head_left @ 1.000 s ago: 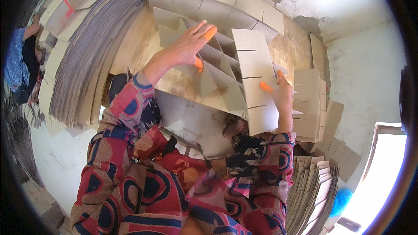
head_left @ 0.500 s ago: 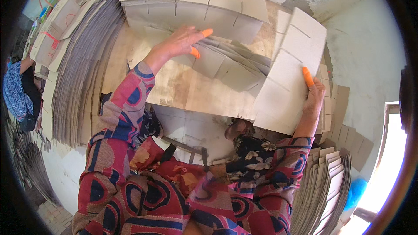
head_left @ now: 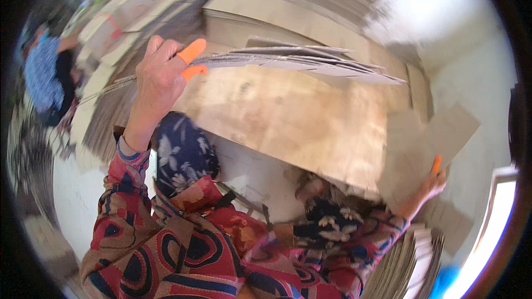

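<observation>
My left hand (head_left: 158,75), orange covers on two of its fingers, is raised over the left end of the table. It is closed on one end of a bundle of thin grey cardboard strips (head_left: 299,61), which fan apart toward the right above the plywood tabletop (head_left: 277,116). My right hand (head_left: 429,185) is low at the right, one orange-covered finger pointing up. A blurred cardboard sheet (head_left: 407,152) is just left of it. Motion smear hides whether those fingers grip the sheet.
A tall stack of cardboard (head_left: 119,113) stands left of the table, and more cardboard (head_left: 260,5) lines the back. Upright sheets (head_left: 402,260) stand at lower right beside a blue object (head_left: 445,281). Another person (head_left: 44,75) is at far left.
My left hand has moved left and closed on the bundle, which is lifted off the table. My right hand has moved right and lower. The view has turned.
</observation>
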{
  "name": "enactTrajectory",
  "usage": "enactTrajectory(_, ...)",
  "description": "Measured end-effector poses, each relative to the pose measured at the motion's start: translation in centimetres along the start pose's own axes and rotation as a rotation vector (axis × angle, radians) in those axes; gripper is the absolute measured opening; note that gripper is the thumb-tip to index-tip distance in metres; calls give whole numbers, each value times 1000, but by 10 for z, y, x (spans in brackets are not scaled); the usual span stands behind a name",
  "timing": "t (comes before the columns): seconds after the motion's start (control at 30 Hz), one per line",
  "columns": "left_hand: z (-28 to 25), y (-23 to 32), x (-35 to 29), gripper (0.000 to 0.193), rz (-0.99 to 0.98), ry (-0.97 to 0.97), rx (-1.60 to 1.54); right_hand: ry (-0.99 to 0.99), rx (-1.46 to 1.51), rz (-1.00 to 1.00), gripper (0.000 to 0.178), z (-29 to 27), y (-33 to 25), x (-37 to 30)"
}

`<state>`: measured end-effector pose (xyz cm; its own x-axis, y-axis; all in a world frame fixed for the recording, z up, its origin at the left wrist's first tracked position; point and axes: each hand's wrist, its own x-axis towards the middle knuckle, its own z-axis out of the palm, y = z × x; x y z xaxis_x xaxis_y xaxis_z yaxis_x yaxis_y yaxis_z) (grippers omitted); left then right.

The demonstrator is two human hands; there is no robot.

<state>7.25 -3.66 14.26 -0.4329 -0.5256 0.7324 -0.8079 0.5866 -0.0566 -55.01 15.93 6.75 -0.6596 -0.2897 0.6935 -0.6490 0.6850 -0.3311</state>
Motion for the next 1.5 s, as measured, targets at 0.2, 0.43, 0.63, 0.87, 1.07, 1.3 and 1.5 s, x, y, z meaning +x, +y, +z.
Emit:
enactTrajectory(0.2,-65,-74,2,38,7,312,410,-392,48,-111,45,51,23,-14)
enactTrajectory(0.43,-55,-174,-34,39,-34,100,793,-272,-67,134,38,57,23,-5)
enactTrajectory(0.63,23,-208,-81,42,-268,-298,763,-113,771,494,40,59,10,8)
enactTrajectory(0.87,63,-107,-40,40,-51,-2,264,-862,1680,734,43,62,-52,-19)
enactTrajectory(1.07,185,-8,36,42,51,-62,-290,-833,1286,524,18,36,-149,-57)
enactTrajectory(1.3,281,94,103,63,149,-156,-424,-773,1301,428,13,37,-181,-80)
enactTrajectory(1.5,334,119,111,51,186,-220,-188,-726,1165,450,14,25,-195,-84)
